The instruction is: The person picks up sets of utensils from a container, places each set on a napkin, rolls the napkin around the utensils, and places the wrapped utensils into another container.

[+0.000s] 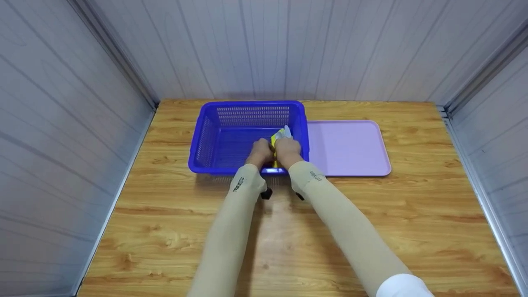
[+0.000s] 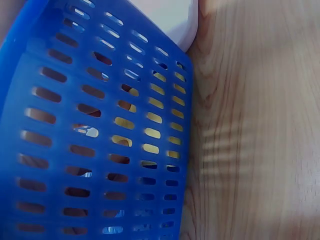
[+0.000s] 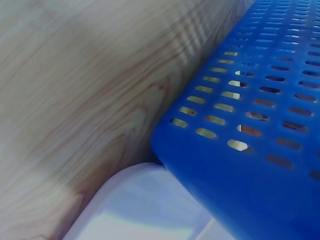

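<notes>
Both hands reach over the front rim into a blue plastic basket [image 1: 214, 170]. A yellow packet with a shiny, whitish upper part [image 1: 277, 135] is between them, near the basket's right end. My right hand [image 1: 288, 149] grips it, fingers curled, with the whitish tip sticking out beyond the knuckles. Close beside it, my left hand [image 1: 260, 152] has curled fingers at the packet's left edge. Through the basket's slots, yellow parts of the packet [image 2: 152, 133] show in the left wrist view and again as yellow packet [image 3: 203, 89] in the right wrist view. The fingertips are mostly hidden.
A pink-lilac tray [image 1: 346, 148] lies right of the basket, its left edge against or under the basket's side. Everything stands on a wood-grain table [image 1: 165, 231]. Pale panel walls [image 1: 264, 49] enclose the back and both sides.
</notes>
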`<state>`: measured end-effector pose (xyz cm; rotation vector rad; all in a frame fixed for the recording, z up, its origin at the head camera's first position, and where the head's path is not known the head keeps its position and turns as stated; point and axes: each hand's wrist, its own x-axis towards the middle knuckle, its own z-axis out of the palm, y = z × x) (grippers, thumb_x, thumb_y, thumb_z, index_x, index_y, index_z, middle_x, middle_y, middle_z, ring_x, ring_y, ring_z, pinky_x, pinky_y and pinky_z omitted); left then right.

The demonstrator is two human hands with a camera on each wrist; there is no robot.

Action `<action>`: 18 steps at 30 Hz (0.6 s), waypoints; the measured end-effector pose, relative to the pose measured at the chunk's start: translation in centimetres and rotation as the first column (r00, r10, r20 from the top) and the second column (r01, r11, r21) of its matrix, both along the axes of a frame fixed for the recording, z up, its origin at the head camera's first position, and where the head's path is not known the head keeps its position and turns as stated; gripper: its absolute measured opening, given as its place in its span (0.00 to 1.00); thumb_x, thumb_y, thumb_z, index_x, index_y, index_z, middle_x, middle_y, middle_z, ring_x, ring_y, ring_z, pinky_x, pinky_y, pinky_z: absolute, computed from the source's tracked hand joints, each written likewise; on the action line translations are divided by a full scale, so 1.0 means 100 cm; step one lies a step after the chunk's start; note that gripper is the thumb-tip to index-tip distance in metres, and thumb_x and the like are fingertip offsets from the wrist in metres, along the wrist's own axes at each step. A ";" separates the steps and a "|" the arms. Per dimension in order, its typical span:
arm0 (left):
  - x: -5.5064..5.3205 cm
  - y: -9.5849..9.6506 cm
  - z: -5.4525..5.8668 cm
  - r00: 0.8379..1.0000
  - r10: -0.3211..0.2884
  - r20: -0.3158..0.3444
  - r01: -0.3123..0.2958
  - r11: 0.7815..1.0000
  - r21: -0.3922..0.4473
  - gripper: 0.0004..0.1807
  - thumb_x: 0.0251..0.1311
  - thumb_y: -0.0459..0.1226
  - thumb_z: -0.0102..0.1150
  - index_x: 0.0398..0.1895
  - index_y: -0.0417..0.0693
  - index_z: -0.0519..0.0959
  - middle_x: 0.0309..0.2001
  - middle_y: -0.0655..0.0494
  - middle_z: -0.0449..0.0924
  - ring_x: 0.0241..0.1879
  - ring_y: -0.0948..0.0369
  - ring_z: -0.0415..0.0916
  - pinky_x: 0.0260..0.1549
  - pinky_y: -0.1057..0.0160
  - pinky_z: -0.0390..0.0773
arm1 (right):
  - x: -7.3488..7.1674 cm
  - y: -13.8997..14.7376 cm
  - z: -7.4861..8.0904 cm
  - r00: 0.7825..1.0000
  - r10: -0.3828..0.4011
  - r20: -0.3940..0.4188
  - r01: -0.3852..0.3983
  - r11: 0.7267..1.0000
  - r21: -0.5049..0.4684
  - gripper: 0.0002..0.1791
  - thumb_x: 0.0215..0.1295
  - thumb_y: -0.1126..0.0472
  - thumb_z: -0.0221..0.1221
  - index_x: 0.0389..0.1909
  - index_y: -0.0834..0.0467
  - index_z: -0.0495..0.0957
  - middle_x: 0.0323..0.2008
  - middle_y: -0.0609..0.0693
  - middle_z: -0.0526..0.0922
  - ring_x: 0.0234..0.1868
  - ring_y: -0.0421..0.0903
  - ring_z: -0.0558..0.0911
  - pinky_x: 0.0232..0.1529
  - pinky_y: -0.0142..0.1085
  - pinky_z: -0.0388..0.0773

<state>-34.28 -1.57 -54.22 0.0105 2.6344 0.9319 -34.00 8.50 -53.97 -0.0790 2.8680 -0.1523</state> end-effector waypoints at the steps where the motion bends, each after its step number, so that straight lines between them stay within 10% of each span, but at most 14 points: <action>1: 0.001 0.001 0.000 1.000 0.008 -0.001 -0.008 1.000 -0.002 0.08 0.49 0.30 0.62 0.18 0.44 0.74 0.25 0.52 0.75 0.26 0.57 0.70 0.29 0.59 0.76 | 0.000 0.000 0.000 1.000 -0.001 0.001 0.001 1.000 0.001 0.08 0.69 0.63 0.53 0.43 0.59 0.80 0.42 0.56 0.83 0.42 0.53 0.81 0.41 0.49 0.80; 11: 0.008 0.005 0.007 0.999 -0.019 -0.046 0.014 0.993 -0.115 0.04 0.57 0.36 0.58 0.28 0.46 0.77 0.33 0.50 0.79 0.32 0.55 0.72 0.35 0.53 0.77 | 0.008 -0.004 0.018 0.998 -0.023 0.054 0.019 0.997 0.069 0.13 0.71 0.62 0.48 0.47 0.60 0.80 0.44 0.57 0.83 0.43 0.52 0.82 0.39 0.48 0.80; 18: 0.006 0.001 0.012 0.998 -0.021 -0.067 0.007 0.978 -0.209 0.09 0.52 0.33 0.59 0.19 0.48 0.72 0.29 0.52 0.76 0.31 0.54 0.71 0.35 0.50 0.77 | 0.016 0.008 0.042 0.992 0.114 0.062 -0.119 0.990 0.074 0.11 0.60 0.63 0.59 0.43 0.60 0.80 0.42 0.57 0.82 0.43 0.55 0.81 0.39 0.50 0.80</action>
